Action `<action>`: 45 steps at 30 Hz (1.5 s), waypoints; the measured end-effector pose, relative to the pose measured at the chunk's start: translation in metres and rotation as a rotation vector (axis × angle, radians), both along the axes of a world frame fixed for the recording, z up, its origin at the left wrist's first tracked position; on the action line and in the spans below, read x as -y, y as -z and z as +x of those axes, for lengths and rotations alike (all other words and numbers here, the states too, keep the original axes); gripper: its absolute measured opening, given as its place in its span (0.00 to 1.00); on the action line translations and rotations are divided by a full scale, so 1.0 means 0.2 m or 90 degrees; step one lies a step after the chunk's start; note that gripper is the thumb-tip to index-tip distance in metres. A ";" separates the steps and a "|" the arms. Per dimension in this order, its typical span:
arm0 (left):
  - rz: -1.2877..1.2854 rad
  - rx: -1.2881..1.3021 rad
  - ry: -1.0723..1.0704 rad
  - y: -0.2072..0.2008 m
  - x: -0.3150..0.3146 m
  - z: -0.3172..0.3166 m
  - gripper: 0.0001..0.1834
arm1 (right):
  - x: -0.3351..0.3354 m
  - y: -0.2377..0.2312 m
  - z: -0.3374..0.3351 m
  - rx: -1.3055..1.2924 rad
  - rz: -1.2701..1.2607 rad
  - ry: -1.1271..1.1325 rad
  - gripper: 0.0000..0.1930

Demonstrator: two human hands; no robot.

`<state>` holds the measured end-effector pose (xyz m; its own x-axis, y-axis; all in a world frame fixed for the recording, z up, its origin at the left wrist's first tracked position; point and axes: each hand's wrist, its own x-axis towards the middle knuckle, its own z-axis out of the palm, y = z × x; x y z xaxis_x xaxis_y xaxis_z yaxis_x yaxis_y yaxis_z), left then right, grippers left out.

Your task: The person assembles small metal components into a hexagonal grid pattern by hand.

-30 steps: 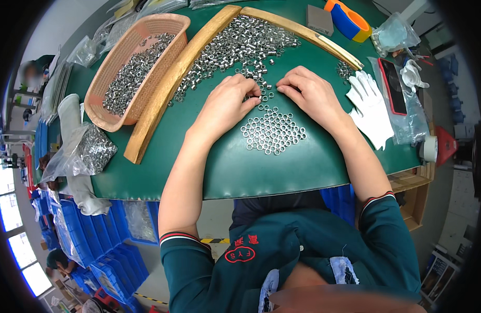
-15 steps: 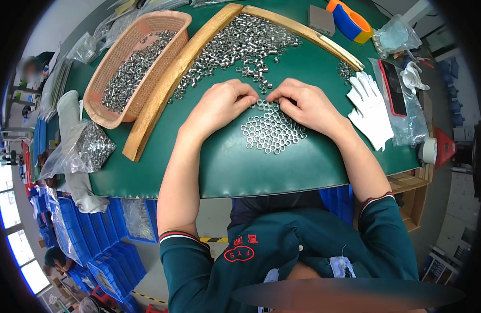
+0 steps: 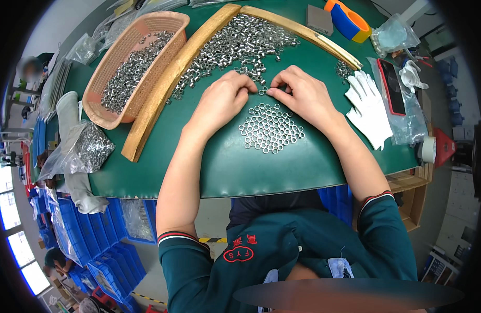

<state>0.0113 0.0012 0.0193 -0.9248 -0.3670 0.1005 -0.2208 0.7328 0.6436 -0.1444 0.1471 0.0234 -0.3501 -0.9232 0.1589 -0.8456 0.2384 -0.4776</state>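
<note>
Small shiny metal rings (image 3: 263, 90) lie between my two hands at the foot of a big loose heap of rings (image 3: 240, 44). My left hand (image 3: 224, 99) is bent over the table, its index fingertip beside these rings and its thumb lower and apart. From the other side my right hand (image 3: 303, 96) reaches in, thumb tip at the rings and index finger a little above, with a gap between them. Neither hand visibly lifts a ring. Closer to me, a flat single-layer patch of rings (image 3: 271, 129) lies on the green table (image 3: 224, 175), end faces up.
Wooden strips (image 3: 167, 99) border the heap. Left of them stand a pink basket (image 3: 97, 99) of rings and a plastic bag (image 3: 94, 143) of metal parts. To the right lie a white glove (image 3: 368, 112), a red-edged phone (image 3: 391, 88) and a blue-orange tape dispenser (image 3: 350, 23).
Both hands have moved slightly away from me, off the flat patch's far edge and up to the foot of the heap. The right thumb and index finger have parted.
</note>
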 end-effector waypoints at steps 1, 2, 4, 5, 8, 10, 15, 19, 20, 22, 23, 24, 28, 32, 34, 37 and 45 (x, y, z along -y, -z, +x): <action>0.013 -0.024 -0.031 0.00 -0.01 0.00 0.10 | 0.00 0.00 0.00 0.001 0.000 0.000 0.10; 0.026 -0.047 -0.063 0.00 -0.02 -0.01 0.11 | -0.01 0.00 -0.01 -0.005 -0.003 0.010 0.10; -0.011 -0.041 -0.072 0.01 -0.05 -0.03 0.11 | -0.02 0.00 -0.03 -0.013 -0.005 0.020 0.09; -0.048 -0.034 -0.081 0.01 -0.06 -0.03 0.11 | -0.03 0.00 -0.03 -0.015 -0.011 0.010 0.09; -0.051 -0.020 -0.073 0.02 -0.05 -0.04 0.12 | -0.03 -0.01 -0.01 0.001 -0.016 -0.019 0.09; -0.030 -0.033 -0.073 0.01 -0.05 -0.03 0.12 | -0.03 -0.01 0.00 0.020 -0.015 -0.031 0.09; -0.031 -0.026 -0.076 0.00 -0.04 -0.03 0.11 | -0.01 0.00 0.02 -0.008 -0.058 -0.063 0.10; -0.028 -0.011 -0.071 -0.01 -0.04 -0.01 0.12 | -0.03 -0.02 0.02 0.147 0.000 -0.071 0.10; -0.012 -0.026 -0.076 -0.02 -0.04 -0.01 0.12 | -0.03 -0.02 0.02 0.145 -0.007 -0.063 0.09; -0.002 -0.018 -0.066 -0.03 -0.03 0.00 0.11 | -0.03 -0.03 0.02 0.143 -0.014 -0.056 0.09; 0.009 -0.010 -0.055 -0.03 -0.03 0.00 0.10 | -0.04 -0.03 0.02 0.131 -0.012 -0.065 0.09; 0.009 -0.010 -0.055 -0.04 -0.03 0.00 0.10 | -0.04 -0.03 0.02 0.118 -0.009 -0.074 0.09; 0.036 0.026 0.002 -0.04 -0.03 0.00 0.07 | -0.03 0.01 0.00 0.072 -0.005 -0.076 0.09; -0.009 -0.009 0.004 -0.02 -0.03 0.00 0.08 | -0.02 0.02 -0.01 0.005 -0.062 -0.047 0.09; 0.002 -0.010 0.004 -0.02 -0.02 0.00 0.08 | -0.02 0.02 -0.01 0.005 -0.053 -0.009 0.09; 0.036 -0.005 0.012 -0.02 -0.01 0.02 0.09 | -0.03 0.01 -0.01 0.005 -0.060 -0.019 0.09; 0.060 0.032 0.069 -0.06 0.00 0.04 0.11 | -0.06 -0.03 -0.02 0.083 0.000 -0.119 0.12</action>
<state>0.0197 0.0018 0.0312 -0.9626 -0.2701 0.0226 -0.1773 0.6905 0.7012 -0.1484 0.1595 0.0291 -0.1909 -0.9737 0.1240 -0.8059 0.0834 -0.5861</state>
